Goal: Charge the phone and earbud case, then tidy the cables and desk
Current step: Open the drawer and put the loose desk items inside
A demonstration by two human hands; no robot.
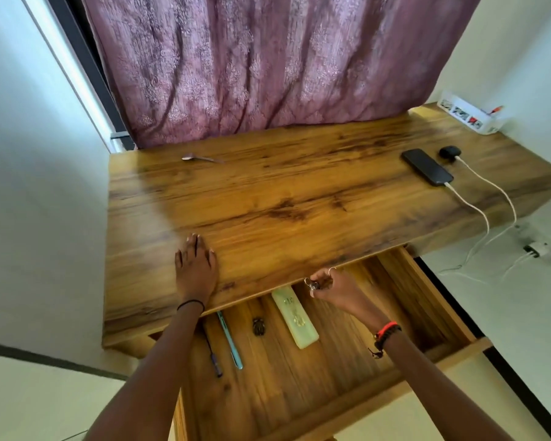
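- The phone [427, 167] lies flat and face up on the far right part of the wooden tabletop [268, 192], with a white cable [471, 206] plugged into its near end.
- The earbud case [449, 151], small and dark, sits just beyond the phone's right side, apart from it, with a second white cable [497, 187] plugged in.
- Both cables run over the tabletop's right edge and hang down toward a charger [536, 249] at a wall socket; loose loops lie on the floor below.
- The right hand [334, 286] is at the tabletop's front edge, over the open drawer [347, 361]; its fingers [315, 276] are curled in around a small metallic object, too small to identify.
- The left hand [195, 268] rests palm down on the tabletop near the front edge, fingers stretched flat and gripping nothing.
- Inside the drawer lie a pale remote control [295, 318], a small dark object [259, 326], a light blue pen [230, 340] and a dark pen [213, 356], all apart from one another.
- A spoon [201, 158] lies alone on the far left of the tabletop.
- A white box [469, 117] with small pictures on its side stands at the far right corner against the wall.
- A purple patterned curtain [268, 65] hangs behind the tabletop.
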